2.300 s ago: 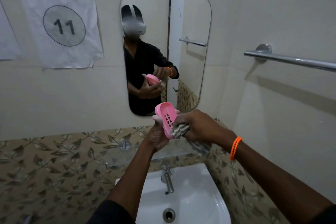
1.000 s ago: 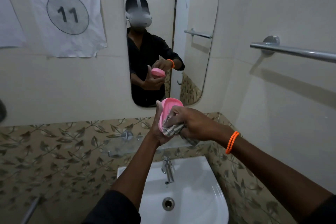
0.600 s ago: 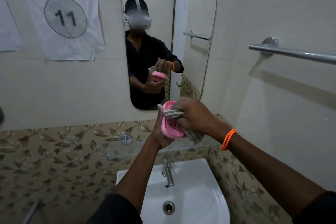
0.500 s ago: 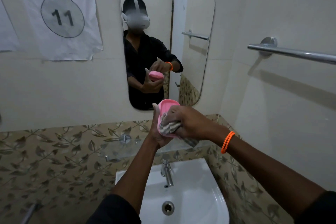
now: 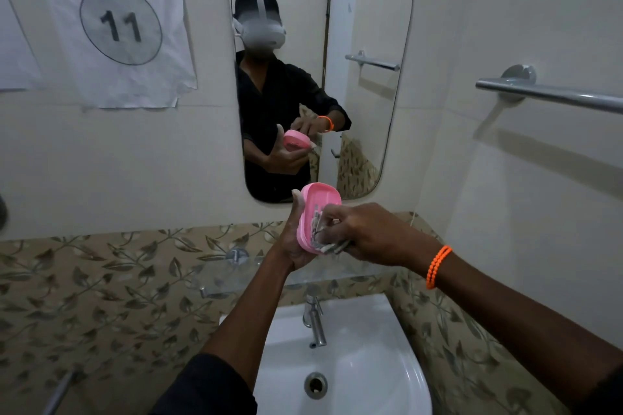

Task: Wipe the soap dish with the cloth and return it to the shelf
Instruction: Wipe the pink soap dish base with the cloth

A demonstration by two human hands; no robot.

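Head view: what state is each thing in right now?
Pink plastic soap dish: tilted on edge, off the shelf.
Striped cloth: bunched, pressed into the dish.
Left hand: grips the dish.
Right hand: grips the cloth.
Glass shelf: bare.
Chrome tap: no water running.

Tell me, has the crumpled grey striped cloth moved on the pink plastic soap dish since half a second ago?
Cannot tell: the crumpled grey striped cloth lies against the lower half of the pink plastic soap dish, much as then.
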